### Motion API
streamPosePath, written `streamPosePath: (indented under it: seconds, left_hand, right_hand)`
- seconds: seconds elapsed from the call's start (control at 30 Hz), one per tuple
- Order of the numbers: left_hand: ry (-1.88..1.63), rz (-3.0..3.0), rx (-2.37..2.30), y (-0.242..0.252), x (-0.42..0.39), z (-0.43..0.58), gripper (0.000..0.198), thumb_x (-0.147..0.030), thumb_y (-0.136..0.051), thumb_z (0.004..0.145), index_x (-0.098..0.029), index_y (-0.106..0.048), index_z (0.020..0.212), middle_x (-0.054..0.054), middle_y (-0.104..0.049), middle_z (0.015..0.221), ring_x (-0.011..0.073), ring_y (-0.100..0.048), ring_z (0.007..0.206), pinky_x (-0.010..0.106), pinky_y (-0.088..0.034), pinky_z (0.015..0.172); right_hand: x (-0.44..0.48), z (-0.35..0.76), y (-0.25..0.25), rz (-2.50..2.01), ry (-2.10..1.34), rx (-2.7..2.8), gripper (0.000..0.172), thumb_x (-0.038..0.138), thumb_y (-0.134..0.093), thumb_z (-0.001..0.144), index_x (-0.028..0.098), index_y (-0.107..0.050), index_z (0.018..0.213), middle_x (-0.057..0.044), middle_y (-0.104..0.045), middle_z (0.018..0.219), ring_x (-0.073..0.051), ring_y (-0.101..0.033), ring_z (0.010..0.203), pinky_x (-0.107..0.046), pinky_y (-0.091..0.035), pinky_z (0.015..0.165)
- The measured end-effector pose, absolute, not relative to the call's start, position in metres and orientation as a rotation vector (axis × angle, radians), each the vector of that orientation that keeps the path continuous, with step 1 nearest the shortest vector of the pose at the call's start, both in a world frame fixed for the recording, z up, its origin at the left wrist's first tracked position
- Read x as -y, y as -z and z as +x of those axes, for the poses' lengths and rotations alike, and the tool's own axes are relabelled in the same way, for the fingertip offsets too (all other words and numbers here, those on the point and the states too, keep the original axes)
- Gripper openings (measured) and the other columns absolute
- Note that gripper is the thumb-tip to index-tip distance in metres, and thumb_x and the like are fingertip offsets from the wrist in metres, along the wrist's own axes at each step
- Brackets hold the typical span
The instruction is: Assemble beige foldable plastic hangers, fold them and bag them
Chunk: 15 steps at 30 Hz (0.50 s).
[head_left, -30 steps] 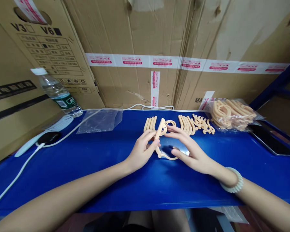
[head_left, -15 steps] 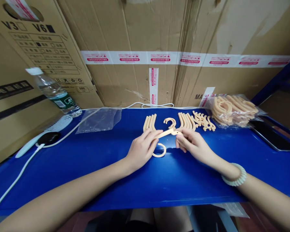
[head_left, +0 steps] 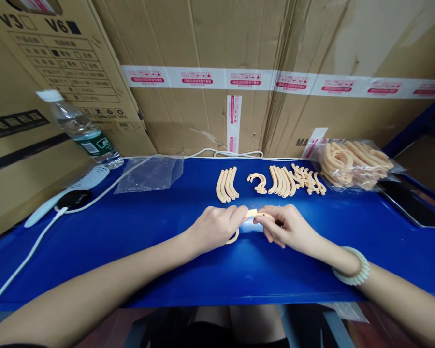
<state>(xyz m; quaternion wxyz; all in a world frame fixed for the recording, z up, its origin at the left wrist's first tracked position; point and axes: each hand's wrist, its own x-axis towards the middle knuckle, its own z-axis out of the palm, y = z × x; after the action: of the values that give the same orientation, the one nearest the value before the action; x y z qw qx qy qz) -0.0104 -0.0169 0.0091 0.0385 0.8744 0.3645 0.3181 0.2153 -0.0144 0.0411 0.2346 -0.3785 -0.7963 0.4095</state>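
Note:
In the middle of the head view my left hand (head_left: 217, 227) is closed around a beige plastic hanger arm (head_left: 252, 212), with only its end showing past the fingers. My right hand (head_left: 290, 226) pinches a small curved hanger piece (head_left: 264, 215) with a dark hole, held against that end. Whether the two parts are locked together I cannot tell. A beige hanger hook (head_left: 235, 238) shows partly beneath my left hand. Beyond the hands lie several curved arms (head_left: 227, 185), a few hooks (head_left: 257, 183), another row of arms (head_left: 282, 181) and a pile of small wavy pieces (head_left: 308, 179).
A clear bag of beige parts (head_left: 351, 164) and a phone (head_left: 413, 205) are at the right. Leftward are an empty clear bag (head_left: 150, 174), a hairbrush (head_left: 65, 195), a black round charger (head_left: 74, 199) and a water bottle (head_left: 85, 130). Cardboard boxes (head_left: 195, 121) back the blue table (head_left: 159, 275).
Both hands have come lower, nearer to me, with the arm and small piece. My left fingers now cover more of the arm, and more of the hook is hidden.

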Motion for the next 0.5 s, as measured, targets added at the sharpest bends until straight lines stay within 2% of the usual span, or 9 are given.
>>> streamPosePath:
  seconds: [0.1,0.23,0.3,0.4,0.5]
  left_hand:
    - [-0.896,2.925,-1.119,-0.010,0.017,-0.011,0.031,-0.024,-0.036,0.104,-0.016,-0.061,0.085,0.002,-0.057,0.061,0.0150,-0.055,0.050,0.022,-0.029,0.043]
    - [-0.898,2.877,-1.145,-0.009,0.017,-0.011,0.035,-0.025,-0.029,0.106,-0.016,-0.056,0.087,-0.001,-0.055,0.057,0.0130,-0.053,0.044,0.023,-0.030,0.043]
    - [-0.961,2.764,-1.123,-0.009,0.017,-0.011,0.035,-0.026,-0.027,0.107,-0.016,-0.056,0.089,-0.002,-0.056,0.059,0.0117,-0.053,0.044,0.023,-0.032,0.045]
    - [-1.048,2.566,-1.112,-0.014,0.017,-0.011,0.033,-0.027,-0.029,0.106,-0.016,-0.057,0.091,-0.002,-0.055,0.063,0.0105,-0.053,0.048,0.023,-0.036,0.051]
    - [-1.065,2.234,-1.179,-0.017,0.015,-0.011,0.030,-0.031,-0.036,0.104,-0.017,-0.060,0.094,-0.004,-0.051,0.062,0.0097,-0.050,0.051,0.022,-0.037,0.054]
  right_hand:
    - [0.018,0.216,-0.040,-0.945,-0.711,2.299,0.034,0.036,-0.046,0.103,0.017,-0.057,0.077,0.002,-0.060,0.054,-0.007,-0.049,0.039,-0.021,-0.039,0.047]
    - [0.022,0.215,-0.033,-0.725,-0.181,2.446,0.024,0.024,-0.048,0.102,0.016,-0.063,0.085,0.002,-0.059,0.056,-0.009,-0.048,0.044,-0.024,-0.032,0.047]
    - [0.022,0.216,-0.032,-0.685,-0.089,2.430,0.021,0.021,-0.049,0.102,0.016,-0.064,0.088,0.002,-0.060,0.059,-0.009,-0.048,0.045,-0.025,-0.032,0.047]
    - [0.011,0.226,-0.043,-0.792,-0.141,2.241,0.017,0.020,-0.052,0.100,0.016,-0.066,0.092,0.002,-0.063,0.063,-0.009,-0.053,0.048,-0.022,-0.039,0.050]
    - [-0.012,0.250,-0.063,-0.894,-0.112,2.090,0.015,0.024,-0.058,0.097,0.019,-0.070,0.089,-0.003,-0.071,0.076,-0.014,-0.064,0.066,-0.026,-0.049,0.064]
